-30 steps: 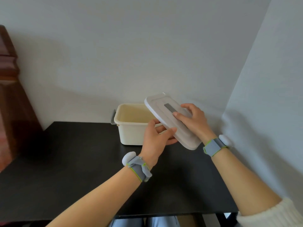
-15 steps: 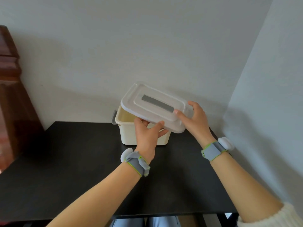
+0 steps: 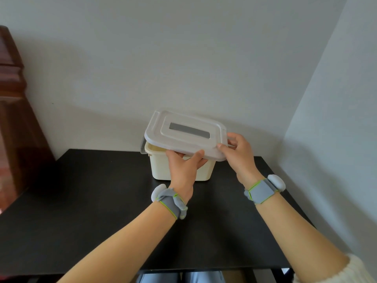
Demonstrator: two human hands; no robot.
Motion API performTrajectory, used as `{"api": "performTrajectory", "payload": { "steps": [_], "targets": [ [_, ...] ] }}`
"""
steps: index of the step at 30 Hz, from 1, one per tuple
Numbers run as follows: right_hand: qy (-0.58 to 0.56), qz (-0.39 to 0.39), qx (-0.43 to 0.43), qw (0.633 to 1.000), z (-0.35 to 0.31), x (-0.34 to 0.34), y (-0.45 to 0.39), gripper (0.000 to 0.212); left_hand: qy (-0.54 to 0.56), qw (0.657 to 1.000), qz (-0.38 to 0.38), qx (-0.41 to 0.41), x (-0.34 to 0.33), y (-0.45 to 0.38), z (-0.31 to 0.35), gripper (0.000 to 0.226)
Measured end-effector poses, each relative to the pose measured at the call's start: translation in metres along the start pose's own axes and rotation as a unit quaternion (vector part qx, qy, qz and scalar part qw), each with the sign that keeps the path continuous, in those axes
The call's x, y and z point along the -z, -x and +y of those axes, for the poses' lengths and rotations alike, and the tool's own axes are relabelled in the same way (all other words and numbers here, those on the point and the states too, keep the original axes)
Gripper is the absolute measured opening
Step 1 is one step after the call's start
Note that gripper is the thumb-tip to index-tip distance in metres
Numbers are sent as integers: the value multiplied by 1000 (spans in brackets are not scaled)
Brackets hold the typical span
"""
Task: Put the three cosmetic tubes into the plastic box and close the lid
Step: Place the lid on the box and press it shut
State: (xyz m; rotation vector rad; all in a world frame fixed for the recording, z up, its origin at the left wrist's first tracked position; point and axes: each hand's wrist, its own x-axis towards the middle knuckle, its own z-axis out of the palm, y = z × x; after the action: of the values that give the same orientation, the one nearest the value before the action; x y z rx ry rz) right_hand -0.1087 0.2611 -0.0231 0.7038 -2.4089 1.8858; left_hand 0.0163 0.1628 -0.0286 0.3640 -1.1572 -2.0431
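Note:
A cream plastic box [image 3: 161, 170] stands at the back of the black table [image 3: 81, 211], close to the wall. A white lid [image 3: 185, 135] with a grey strip on top hovers just over the box, nearly level, with a gap showing at the left rim. My left hand [image 3: 183, 166] grips the lid's front edge from below. My right hand [image 3: 238, 154] holds the lid's right front corner. The lid hides the inside of the box, so no cosmetic tubes are visible.
A dark wooden cabinet [image 3: 14, 123] stands to the left of the table. White walls close in behind the box and on the right. A grey latch [image 3: 142, 148] hangs on the box's left end.
Both hands have swung the lid from a steep tilt beside the box to nearly flat over its opening, and lowered it towards the rim.

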Motion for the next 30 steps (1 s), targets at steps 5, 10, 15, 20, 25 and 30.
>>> {"api": "performTrajectory", "payload": {
  "steps": [5,10,15,20,25,30],
  "targets": [
    [-44,14,-18,999,-2,-1,-2,46,-38,999,3,-4,4,-3,1,56],
    [-51,36,-11,998,1,3,-10,46,-76,996,38,-40,23,-17,16,52],
    [-48,42,-3,998,3,0,-12,43,-132,988,59,-58,48,-35,34,66],
    [-24,44,9,999,0,-6,-11,45,-347,932,58,-93,65,-42,52,68],
    [4,27,8,1000,-2,-8,-13,34,-470,873,69,-113,76,-45,63,65],
    [46,5,10,999,-3,-12,-10,26,-497,859,76,-96,82,-49,63,66]
  ]
}}
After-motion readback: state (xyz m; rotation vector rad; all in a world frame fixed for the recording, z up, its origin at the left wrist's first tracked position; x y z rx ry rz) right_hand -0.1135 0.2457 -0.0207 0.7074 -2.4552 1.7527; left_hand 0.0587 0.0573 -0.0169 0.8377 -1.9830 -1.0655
